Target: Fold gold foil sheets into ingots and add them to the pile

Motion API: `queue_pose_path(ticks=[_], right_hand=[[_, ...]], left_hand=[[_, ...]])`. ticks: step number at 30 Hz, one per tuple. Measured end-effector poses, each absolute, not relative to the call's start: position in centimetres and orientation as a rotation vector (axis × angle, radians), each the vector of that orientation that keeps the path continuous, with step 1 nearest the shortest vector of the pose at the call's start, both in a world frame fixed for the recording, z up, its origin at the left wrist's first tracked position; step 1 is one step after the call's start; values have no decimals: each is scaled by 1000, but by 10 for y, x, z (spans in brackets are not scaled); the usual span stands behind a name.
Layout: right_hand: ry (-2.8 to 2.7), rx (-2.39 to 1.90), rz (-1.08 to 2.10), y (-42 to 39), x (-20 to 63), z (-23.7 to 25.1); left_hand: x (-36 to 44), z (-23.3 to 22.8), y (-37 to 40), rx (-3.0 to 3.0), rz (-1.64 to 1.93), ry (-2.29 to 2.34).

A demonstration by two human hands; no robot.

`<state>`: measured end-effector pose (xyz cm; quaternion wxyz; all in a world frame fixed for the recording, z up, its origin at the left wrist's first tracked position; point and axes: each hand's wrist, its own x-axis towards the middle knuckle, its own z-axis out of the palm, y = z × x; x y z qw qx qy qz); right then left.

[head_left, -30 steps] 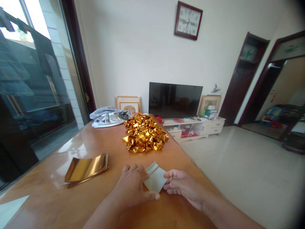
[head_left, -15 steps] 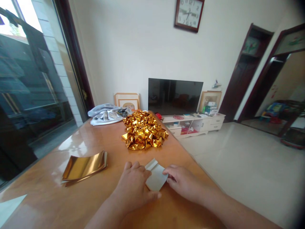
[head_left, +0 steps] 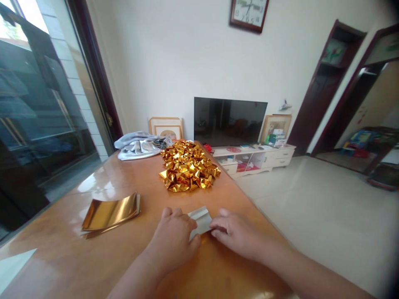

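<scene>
Folded paper sheet [head_left: 201, 219], pale side up, flat on the desk [head_left: 131, 249] at lower centre of the frame, mostly covered by both hands. Left hand [head_left: 173, 241] pressed palm-down over its left part, fingers [head_left: 174, 214] curled loosely on top, not clenched; right hand [head_left: 237, 234] laid against its right edge, fingertips pinning that edge down. Only a small corner and top strip showing between them. Looks like a crease being pressed flat, midway through folding one sheet into a shape. Next move, by judgement, calling for firm pressure along the fold, then a lift of one edge without letting the sheet slide on the glossy surface. Stack of flat gold sheets [head_left: 110, 211] to the left, well apart from the hands. Heap of crumpled-looking gold folded pieces [head_left: 188, 171] further up the frame, at centre. Grey cloth bundle [head_left: 139, 145] beyond, near the far end. Television [head_left: 230, 121] and wall clock [head_left: 249, 14] behind, at upper centre.
</scene>
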<state>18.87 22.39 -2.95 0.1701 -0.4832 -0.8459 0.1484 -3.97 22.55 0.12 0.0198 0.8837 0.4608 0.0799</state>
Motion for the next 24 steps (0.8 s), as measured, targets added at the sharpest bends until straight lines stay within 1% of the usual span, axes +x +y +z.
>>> queue_pose_path(ticks=[3,8,11,14,17,20,22,24], right_hand=[[-2358,-1347,489,236,194,-28],[-2251,-1256,696,264,195,-32],[-2160,-1281,840,280,192,-41],[-2084,-1326,854,291,186,-51],[-2054,-1369,727,290,180,-55],[-2031,-1391,394,279,175,-51],[-2126,-1292,172,268,173,-46],[-2255,-1161,64,258,171,-43]], left_hand=[[-39,1,227,2741,239,1433],[-38,-1,233,2703,249,1459],[-39,-5,238,2664,283,1493],[-40,-14,244,2598,352,1523],[-41,-24,250,2523,427,1570],[-42,-34,254,2497,477,1593],[-43,-38,256,2488,500,1602],[-43,-40,257,2482,509,1610]])
